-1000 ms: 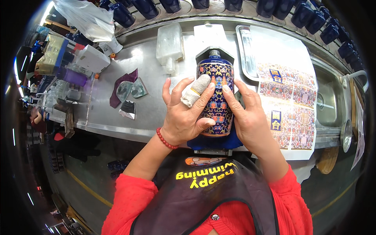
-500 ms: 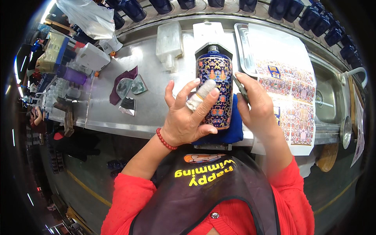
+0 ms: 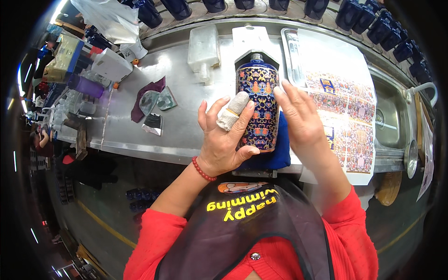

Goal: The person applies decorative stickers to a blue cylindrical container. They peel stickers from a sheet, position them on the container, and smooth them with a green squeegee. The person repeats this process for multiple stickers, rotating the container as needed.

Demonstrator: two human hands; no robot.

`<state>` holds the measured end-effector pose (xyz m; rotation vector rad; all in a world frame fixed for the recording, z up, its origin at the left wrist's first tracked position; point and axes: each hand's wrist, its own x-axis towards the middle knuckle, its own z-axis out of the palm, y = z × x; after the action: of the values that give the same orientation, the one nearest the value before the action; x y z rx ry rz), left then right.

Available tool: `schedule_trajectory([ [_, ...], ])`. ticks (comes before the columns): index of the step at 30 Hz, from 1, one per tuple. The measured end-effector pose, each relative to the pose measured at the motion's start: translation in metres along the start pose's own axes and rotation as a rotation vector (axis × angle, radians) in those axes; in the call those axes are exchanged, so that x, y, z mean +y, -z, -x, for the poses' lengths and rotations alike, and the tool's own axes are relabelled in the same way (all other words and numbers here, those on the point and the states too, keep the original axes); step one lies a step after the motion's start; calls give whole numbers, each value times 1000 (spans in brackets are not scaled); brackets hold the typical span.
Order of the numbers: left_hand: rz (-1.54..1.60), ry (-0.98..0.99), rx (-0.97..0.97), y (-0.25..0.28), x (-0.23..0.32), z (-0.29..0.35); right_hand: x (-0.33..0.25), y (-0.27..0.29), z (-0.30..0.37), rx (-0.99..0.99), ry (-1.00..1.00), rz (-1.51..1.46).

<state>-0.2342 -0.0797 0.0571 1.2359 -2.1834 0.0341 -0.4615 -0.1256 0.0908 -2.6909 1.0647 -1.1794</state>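
A dark blue bottle [image 3: 259, 109] with a colourful floral pattern lies on its side on the bench, its silver-coloured neck pointing away from me. Under its near end is a folded blue cloth [image 3: 276, 156]. My left hand [image 3: 224, 135] is open at the bottle's left side, fingers spread; one finger wears a whitish cloth cover [image 3: 232, 112] held by a band, and the fingertips meet the bottle's face. My right hand [image 3: 303, 119] lies along the right edge, fingers straight and close together. Its thumb and palm are hidden, so anything held there does not show.
Printed decal sheets [image 3: 347, 126] lie to the right, beside a metal sink [image 3: 389, 119]. A clear tray [image 3: 292, 56] and a frosted bottle [image 3: 204, 49] stand farther back. Dark scraps [image 3: 151, 100] lie left. Blue bottles [image 3: 317, 8] line the far conveyor.
My right hand has turned and its fingers have moved left onto the bottle's edge. The dark flat tool earlier seen in it is out of sight. My left hand has hardly moved.
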Motion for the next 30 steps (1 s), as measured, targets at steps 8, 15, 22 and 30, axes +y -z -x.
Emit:
schedule_trajectory([
  [8,-80,-54,-17,7,-1,-6,-8,-17,26,-104,-130,60],
  [15,-82,-103,-10,10,-2,-10,-10,-15,25,-120,-144,102],
  [22,1,-116,-31,14,-2,-15,9,-19,19,123,-154,-152],
  [30,58,-245,-4,6,21,27,4,10,-7,-25,160,-134],
])
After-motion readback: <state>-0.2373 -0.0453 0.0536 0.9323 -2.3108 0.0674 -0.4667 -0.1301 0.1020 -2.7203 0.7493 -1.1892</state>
